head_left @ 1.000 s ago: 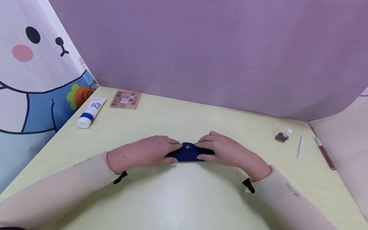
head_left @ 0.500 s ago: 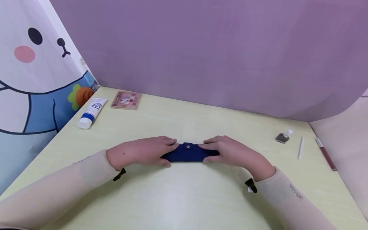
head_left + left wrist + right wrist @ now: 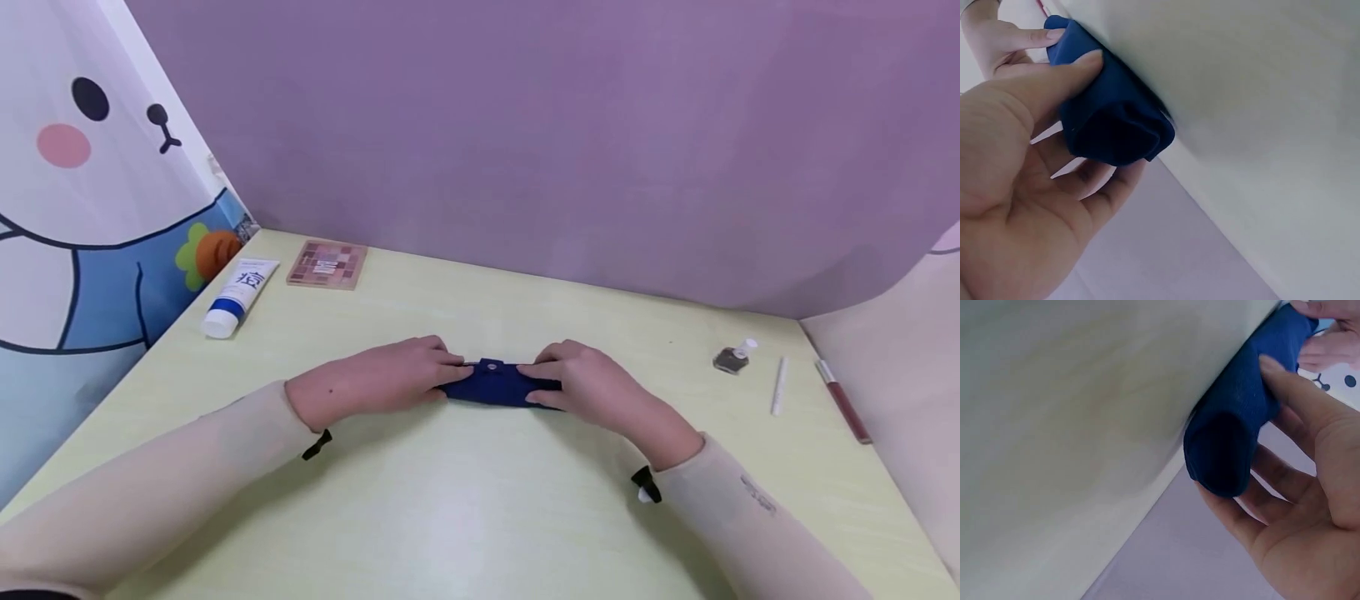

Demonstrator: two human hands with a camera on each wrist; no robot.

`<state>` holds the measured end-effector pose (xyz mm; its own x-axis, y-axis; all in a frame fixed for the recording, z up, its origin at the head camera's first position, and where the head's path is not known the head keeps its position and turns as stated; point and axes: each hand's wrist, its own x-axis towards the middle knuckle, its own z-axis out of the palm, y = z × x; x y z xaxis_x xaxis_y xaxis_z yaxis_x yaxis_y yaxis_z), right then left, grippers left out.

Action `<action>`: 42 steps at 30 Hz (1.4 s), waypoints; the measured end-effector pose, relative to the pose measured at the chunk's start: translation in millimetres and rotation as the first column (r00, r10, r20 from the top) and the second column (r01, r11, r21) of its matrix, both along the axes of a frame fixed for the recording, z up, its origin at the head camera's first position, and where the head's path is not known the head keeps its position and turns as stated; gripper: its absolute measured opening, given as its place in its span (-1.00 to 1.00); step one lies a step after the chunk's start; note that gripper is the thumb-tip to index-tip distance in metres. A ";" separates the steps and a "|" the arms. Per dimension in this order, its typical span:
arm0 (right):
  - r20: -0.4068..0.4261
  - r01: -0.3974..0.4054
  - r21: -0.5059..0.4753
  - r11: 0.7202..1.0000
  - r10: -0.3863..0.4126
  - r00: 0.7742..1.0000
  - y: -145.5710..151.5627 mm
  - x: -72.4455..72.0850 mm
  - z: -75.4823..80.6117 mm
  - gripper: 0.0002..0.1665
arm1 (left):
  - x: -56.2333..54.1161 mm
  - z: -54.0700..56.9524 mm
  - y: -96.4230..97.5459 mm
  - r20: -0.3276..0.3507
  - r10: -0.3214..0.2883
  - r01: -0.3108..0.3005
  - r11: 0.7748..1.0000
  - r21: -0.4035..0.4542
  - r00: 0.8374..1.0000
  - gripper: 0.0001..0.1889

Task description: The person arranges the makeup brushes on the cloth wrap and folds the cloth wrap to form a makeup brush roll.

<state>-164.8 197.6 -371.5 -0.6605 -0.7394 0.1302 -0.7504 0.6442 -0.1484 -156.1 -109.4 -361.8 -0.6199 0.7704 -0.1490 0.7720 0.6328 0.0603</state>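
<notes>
A rolled navy fabric pouch (image 3: 498, 387) with a small snap tab on its upper side lies crosswise in front of me. My left hand (image 3: 393, 375) grips its left end, thumb on the near side and fingers behind. At the other end my right hand (image 3: 592, 383) holds it the same way. In the left wrist view, the pouch (image 3: 1094, 94) has a hollow, folded end under my left thumb. The right wrist view shows the pouch (image 3: 1229, 419) open like a tube at its right end, close to the table, with my right fingers curled behind it.
On the table (image 3: 450, 517), a white and blue squeeze tube (image 3: 238, 298) and a pink checkered palette (image 3: 327, 264) lie at the back left. A small dark bottle (image 3: 733, 357), a thin white stick (image 3: 780, 385) and a dark red tube (image 3: 843, 402) lie to the right. A purple cloth (image 3: 540, 150) hangs behind.
Both hands first slid outward along the pouch, then took hold of its ends closer in. The pouch has shifted slightly away from me, and its near edge has lifted a little.
</notes>
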 end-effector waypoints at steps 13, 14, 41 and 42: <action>-0.120 0.017 0.059 0.998 -0.009 0.993 -7.5 3.9 -1.4 -0.61 | 0.4 -9.2 0.0 -0.132 -0.012 0.020 0.998 0.055 0.991 -0.56; -0.128 0.017 0.066 0.998 -0.008 0.992 -7.9 4.7 -1.7 -0.61 | 1.2 -9.5 0.1 -0.131 -0.009 0.017 0.998 0.060 0.991 -0.56; -0.304 0.494 0.204 0.845 -0.425 0.852 61.7 13.0 62.0 -0.06 | 0.2 29.5 -60.8 -0.298 0.315 -0.281 0.948 0.152 0.901 -0.20; -0.312 0.516 0.195 0.834 -0.446 0.839 66.8 12.2 60.1 -0.05 | -1.8 27.7 -63.6 -0.309 0.331 -0.295 0.942 0.158 0.892 -0.18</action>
<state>-152.5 264.4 -311.4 -0.9134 -0.3639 0.1825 -0.3223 0.9203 0.2219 -157.9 -173.0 -334.1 -0.8311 0.5286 0.1731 0.5226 0.8486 -0.0822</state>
